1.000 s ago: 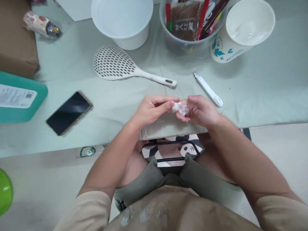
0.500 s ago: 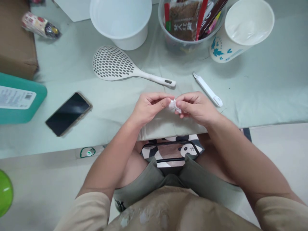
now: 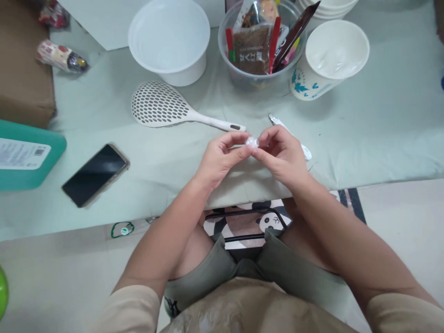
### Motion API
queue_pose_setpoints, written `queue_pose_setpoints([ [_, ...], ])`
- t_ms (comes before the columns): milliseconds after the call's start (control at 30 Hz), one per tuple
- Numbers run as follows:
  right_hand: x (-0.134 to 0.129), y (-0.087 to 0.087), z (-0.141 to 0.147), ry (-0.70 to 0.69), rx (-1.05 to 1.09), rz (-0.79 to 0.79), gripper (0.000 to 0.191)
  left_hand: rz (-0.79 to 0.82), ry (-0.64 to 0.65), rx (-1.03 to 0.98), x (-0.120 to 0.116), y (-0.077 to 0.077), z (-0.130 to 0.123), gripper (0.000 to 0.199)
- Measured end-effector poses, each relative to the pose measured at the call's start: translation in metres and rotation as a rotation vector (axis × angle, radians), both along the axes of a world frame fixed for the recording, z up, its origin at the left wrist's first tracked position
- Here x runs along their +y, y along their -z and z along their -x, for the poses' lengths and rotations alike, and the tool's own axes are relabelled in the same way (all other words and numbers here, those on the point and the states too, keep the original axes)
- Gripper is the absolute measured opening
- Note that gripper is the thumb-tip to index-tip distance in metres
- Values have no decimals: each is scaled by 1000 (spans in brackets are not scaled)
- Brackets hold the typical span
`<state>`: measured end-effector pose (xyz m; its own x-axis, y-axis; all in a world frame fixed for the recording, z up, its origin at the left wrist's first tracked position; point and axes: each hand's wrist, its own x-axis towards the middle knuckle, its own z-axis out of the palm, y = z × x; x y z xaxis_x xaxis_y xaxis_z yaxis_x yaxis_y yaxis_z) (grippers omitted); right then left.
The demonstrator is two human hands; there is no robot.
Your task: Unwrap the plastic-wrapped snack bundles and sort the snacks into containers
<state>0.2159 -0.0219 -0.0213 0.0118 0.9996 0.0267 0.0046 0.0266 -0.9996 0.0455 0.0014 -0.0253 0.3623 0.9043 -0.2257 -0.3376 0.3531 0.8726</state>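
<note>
Between my two hands, close over the table's front edge, is a small crumpled wad of clear or whitish plastic film [image 3: 252, 142]. My left hand [image 3: 221, 158] pinches it from the left with thumb and forefinger. From the other side, the thumb and fingertips of my right hand [image 3: 285, 156] close on it too. Just behind my right hand lies a white utility knife [image 3: 306, 152], its middle partly covered by the hand. The handle end of a white slotted skimmer [image 3: 161, 105] lies just beyond my left fingers.
A black phone [image 3: 95, 175] and a green container [image 3: 31, 178] lie left. Along the back stand a white tub [image 3: 185, 74], a clear bowl [image 3: 243, 79] of packaged snacks and a tilted paper cup [image 3: 310, 88]. A cardboard box [image 3: 24, 69] and wrapped snack [image 3: 62, 56] are at upper left.
The plastic wad looks more tightly bunched, and my right fingers have lifted and re-gripped it with the thumb stretched toward the left. The view has shifted slightly, showing more of the table's back.
</note>
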Motion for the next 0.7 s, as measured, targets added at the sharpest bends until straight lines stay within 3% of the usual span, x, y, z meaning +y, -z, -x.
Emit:
queue_pose_setpoints([
  [200, -2, 5, -14, 13, -147, -108, 46, -45, 86, -25, 5, 3, -11, 38],
  [367, -3, 1, -20, 24, -220, -122, 41, -50, 49, 1, 7, 3, -21, 30],
  [700, -2, -5, -28, 70, -344, -216, 17, 120, -51, -59, 7, -2, -46, 32],
])
